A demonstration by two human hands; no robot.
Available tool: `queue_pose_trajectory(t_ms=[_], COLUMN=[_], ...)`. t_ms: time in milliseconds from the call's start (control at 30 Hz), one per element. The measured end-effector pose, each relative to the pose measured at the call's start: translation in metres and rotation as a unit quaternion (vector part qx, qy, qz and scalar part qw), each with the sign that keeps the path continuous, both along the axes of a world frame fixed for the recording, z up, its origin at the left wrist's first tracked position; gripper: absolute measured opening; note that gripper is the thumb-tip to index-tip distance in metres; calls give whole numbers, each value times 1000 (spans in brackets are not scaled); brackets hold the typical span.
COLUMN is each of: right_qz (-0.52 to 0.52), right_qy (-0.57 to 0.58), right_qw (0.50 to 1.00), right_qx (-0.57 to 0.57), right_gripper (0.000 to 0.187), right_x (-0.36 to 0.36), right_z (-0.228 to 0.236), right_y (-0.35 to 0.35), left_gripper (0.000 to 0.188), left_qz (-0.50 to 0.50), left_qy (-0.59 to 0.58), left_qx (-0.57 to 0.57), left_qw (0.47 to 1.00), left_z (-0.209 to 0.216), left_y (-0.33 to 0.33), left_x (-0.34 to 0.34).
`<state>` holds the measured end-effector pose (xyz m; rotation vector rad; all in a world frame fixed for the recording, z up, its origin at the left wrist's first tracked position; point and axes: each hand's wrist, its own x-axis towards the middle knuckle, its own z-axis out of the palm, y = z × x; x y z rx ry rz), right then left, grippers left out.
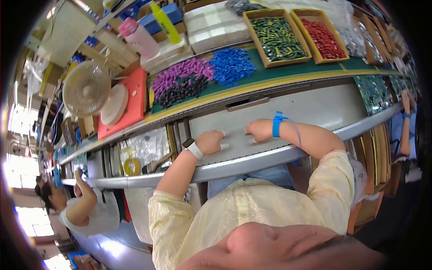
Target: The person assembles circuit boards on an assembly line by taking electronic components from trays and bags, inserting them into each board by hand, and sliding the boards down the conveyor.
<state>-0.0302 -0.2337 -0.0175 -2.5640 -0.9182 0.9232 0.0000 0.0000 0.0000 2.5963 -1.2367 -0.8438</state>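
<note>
My left hand (210, 142) hovers over or rests on the grey work surface (306, 105); which, I cannot tell. White covers sit on two of its fingertips, which stand apart with nothing between them. Around that wrist is a watch (192, 148) with a white strap. Opposite, my right hand (261, 130) points inward, thumb and forefinger apart and holding nothing. Its fingertips also have white covers. A blue wrist strap (277, 125) with a thin cord circles the right wrist. Between the two hands lies only a gap of grey surface.
Beyond the rail lie piles of purple (186, 69), black (180, 92) and blue parts (231, 65). Boxes hold green (276, 38) and red parts (321, 38). Circuit boards (373, 94) are at right; a fan (86, 88) and yellow tape (132, 167) at left. A co-worker (92, 209) sits left.
</note>
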Motion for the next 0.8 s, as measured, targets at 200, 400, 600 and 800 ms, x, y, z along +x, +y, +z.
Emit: queue_pose_trajectory(t_ms=[200, 400, 600, 800], right_qz=[-22, -17, -17, -15], right_qy=[21, 15, 14, 5], right_qw=[999, 1000, 1000, 1000], right_qx=[15, 5, 3, 6], right_gripper=[44, 45, 45, 44], right_x=[4, 3, 2, 1], right_z=[4, 2, 5, 5], right_y=[7, 5, 4, 4], left_gripper=[47, 48, 48, 48], left_qz=[-4, -1, 2, 5], left_qy=[-27, -13, -11, -14], left_qx=[-59, -37, -37, -26], left_qw=[998, 999, 999, 1000], left_z=[1, 5, 9, 9], left_y=[11, 7, 6, 6], left_x=[3, -2, -3, -2])
